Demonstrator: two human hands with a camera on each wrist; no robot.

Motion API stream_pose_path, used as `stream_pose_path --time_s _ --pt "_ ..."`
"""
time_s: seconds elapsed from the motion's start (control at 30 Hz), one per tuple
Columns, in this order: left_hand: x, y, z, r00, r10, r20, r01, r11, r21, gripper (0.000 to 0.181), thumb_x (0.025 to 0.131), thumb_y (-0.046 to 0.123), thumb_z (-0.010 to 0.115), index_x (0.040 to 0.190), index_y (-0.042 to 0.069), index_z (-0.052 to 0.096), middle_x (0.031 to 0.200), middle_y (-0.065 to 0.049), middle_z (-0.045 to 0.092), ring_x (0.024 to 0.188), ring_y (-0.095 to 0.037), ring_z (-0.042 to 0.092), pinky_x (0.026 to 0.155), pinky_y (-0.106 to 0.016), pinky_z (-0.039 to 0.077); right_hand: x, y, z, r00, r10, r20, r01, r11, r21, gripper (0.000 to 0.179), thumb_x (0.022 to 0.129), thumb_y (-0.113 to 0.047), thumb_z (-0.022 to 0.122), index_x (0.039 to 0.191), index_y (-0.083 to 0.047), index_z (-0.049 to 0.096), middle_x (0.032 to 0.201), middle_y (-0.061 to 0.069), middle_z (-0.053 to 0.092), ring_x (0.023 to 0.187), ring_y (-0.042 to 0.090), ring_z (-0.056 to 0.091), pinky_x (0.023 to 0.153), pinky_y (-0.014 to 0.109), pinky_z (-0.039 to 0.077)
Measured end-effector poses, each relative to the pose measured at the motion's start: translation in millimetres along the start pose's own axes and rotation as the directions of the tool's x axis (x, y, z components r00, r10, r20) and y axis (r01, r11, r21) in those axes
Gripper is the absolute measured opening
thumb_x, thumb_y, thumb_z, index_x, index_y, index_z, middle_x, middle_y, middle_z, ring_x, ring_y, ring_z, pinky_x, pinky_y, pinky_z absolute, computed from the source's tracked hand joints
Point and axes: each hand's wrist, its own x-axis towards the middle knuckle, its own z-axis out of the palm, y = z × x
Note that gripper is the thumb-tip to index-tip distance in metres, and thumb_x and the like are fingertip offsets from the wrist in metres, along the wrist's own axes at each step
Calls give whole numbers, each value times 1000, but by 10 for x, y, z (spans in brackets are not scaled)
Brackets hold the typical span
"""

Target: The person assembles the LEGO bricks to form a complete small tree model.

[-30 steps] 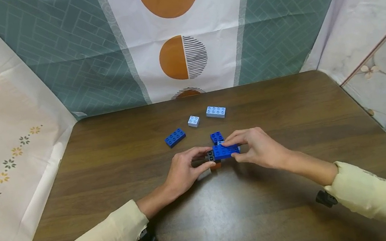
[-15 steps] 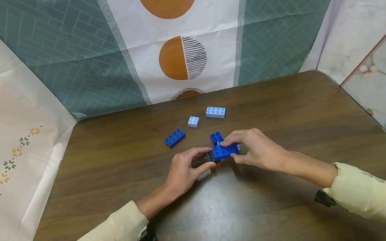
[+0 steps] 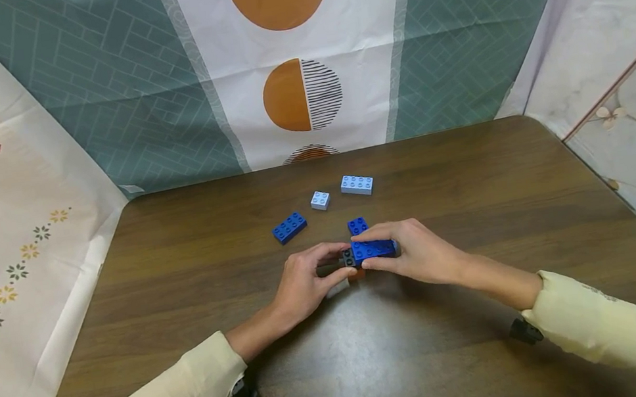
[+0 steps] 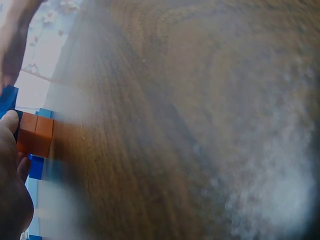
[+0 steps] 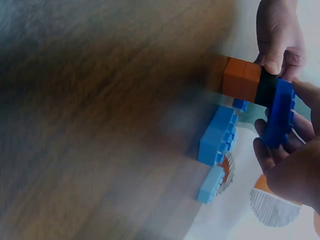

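A stack of two orange bricks (image 5: 242,79) stands on the table with a black brick (image 3: 348,257) on top. My left hand (image 3: 304,279) pinches this black brick between thumb and fingers from the left side. A long dark blue brick (image 3: 373,249) lies over the black one and overhangs it to the right. My right hand (image 3: 419,249) grips the blue brick along its long sides, thumb at the near side and fingers at the far side. Low beside the stack, a lighter blue brick (image 5: 216,136) shows beneath the overhang in the right wrist view.
Just behind the stack sits a small blue brick (image 3: 358,225). Farther back on the brown table (image 3: 210,238) lie a blue brick (image 3: 289,228), a small light blue brick (image 3: 320,200) and a long light blue brick (image 3: 357,185). Patterned cloths (image 3: 148,80) hang around the table.
My right hand's fingers and thumb have slid left along the blue brick, reaching closer to its left end. The left hand keeps its hold, and the loose bricks stay put.
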Motion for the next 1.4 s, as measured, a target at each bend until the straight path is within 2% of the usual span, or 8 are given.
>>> stream_pose_path --time_s 0.2,0.43,0.63,0.73,0.97,1.13,1.27,1.4 --pt "-7 -8 12 1000 9 -7 -9 1000 2 40 95 24 84 130 9 73 126 -3 76 110 -16 75 91 -30 61 38 30 54 998 15 -55 -12 999 50 39 97 -23 81 133 -9 75 128 10 75 114 26 73 90 39 63" --pt "-6 -26 14 1000 22 -22 -22 1000 -9 39 94 23 85 129 9 74 124 -3 76 108 -16 75 90 -30 61 80 62 41 999 20 -48 -16 996 85 36 95 -24 83 127 -11 79 122 8 77 98 19 74 79 30 62" --pt "-8 -22 14 1000 2 -21 -3 1000 -30 39 93 22 85 128 10 74 124 -2 76 108 -14 75 91 -28 61 105 65 23 999 29 -29 -26 993 114 34 94 -25 84 124 -10 80 114 8 79 74 12 65 56 24 49" --pt "-7 -21 11 1000 -9 -12 8 999 -41 39 93 22 85 128 10 74 124 -3 76 108 -14 75 90 -29 61 115 65 16 999 31 -22 -29 993 117 34 94 -24 85 123 -9 80 111 8 80 65 12 61 50 23 43" --pt "59 -38 -45 998 6 63 -1 996 -93 40 93 20 86 128 7 72 123 -7 76 107 -18 76 91 -30 61 117 72 -13 999 46 -10 -44 993 112 33 93 -23 86 122 -10 81 111 8 80 67 12 60 51 24 43" --pt "90 -63 -188 991 25 131 -9 993 -118 37 98 20 80 132 7 72 128 -5 74 113 -15 73 96 -32 59 120 62 -13 999 46 1 -46 993 107 35 92 -25 86 123 -10 81 112 7 80 62 10 56 49 24 40" --pt "146 -99 -361 995 20 93 -12 996 -84 38 101 20 77 134 6 71 130 -4 74 115 -20 73 99 -35 59 135 50 -7 999 39 1 -39 994 102 35 92 -25 87 123 -11 81 118 9 78 73 13 62 55 24 45" --pt "240 -181 -541 1000 1 -9 -1 1000 9 45 99 23 79 140 7 68 135 -5 72 122 -26 70 105 -42 56 126 50 -19 999 53 3 -53 993 101 35 92 -26 87 123 -12 81 120 9 78 87 18 66 67 27 55"
